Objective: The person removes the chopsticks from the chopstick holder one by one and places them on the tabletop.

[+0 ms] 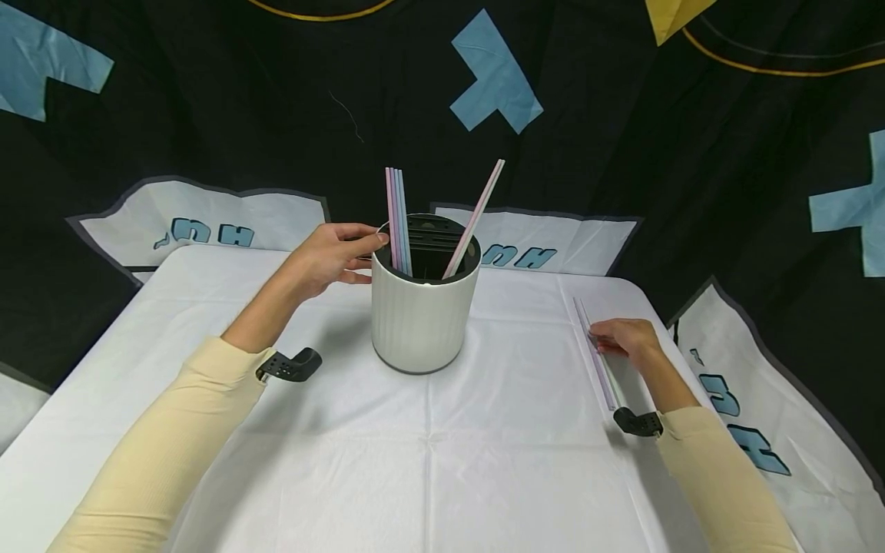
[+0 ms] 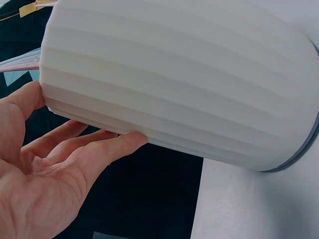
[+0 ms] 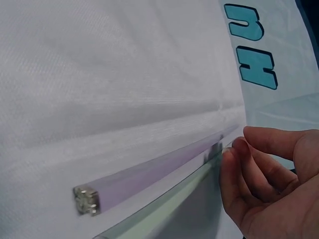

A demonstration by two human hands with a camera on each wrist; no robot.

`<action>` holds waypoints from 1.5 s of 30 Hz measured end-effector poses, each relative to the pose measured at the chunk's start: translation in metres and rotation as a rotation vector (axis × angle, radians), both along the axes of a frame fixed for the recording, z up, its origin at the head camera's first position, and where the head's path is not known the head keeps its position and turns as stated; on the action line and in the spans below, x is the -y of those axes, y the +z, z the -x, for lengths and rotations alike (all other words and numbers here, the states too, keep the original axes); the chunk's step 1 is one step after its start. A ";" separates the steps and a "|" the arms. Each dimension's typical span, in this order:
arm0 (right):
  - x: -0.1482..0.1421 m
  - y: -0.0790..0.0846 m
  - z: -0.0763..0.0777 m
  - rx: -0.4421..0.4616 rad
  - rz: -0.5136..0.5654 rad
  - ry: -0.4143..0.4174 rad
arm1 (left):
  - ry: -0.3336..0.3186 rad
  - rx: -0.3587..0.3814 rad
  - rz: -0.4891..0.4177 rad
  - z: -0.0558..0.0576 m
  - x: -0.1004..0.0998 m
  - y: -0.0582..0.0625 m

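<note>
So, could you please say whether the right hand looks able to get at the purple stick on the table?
Probably yes: the right hand is close by, and the purple stick looks largely uncovered, though the green stick beside it could get in the way.

Container [image 1: 422, 326] is set on surface [image 1: 359, 476]; cloth [image 1: 276, 115] is hung behind. In container, upright sticks [image 1: 397, 219] are stood left, slanted sticks [image 1: 473, 219] right. On surface, farther right, loose sticks [image 1: 603, 376] are laid.
</note>
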State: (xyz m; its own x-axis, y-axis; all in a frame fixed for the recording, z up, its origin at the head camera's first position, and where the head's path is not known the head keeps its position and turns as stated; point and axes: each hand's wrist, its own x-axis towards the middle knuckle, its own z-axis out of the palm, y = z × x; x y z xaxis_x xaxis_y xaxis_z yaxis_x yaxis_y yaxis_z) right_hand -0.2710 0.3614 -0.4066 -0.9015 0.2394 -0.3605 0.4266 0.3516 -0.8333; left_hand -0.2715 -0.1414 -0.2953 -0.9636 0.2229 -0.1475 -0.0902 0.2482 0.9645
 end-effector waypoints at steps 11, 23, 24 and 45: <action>0.025 0.030 0.008 -0.048 -0.009 0.089 | 0.000 0.006 -0.005 0.001 0.000 -0.001; 0.105 0.111 0.003 -0.186 0.094 0.291 | 0.002 0.002 0.010 0.001 0.001 -0.002; 0.113 0.117 0.003 -0.199 0.109 0.297 | 0.002 0.002 0.010 0.001 0.001 -0.002; 0.210 0.159 -0.008 -0.332 0.276 0.383 | -0.006 0.000 -0.009 0.000 0.000 0.000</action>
State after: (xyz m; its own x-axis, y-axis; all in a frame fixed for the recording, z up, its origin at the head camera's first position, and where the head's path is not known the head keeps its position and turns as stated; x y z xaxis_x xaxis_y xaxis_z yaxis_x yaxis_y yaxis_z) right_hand -0.2626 0.1511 -0.2477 -0.9809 -0.1890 -0.0462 0.0118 0.1795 -0.9837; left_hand -0.2714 -0.1411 -0.2956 -0.9622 0.2302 -0.1453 -0.0887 0.2396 0.9668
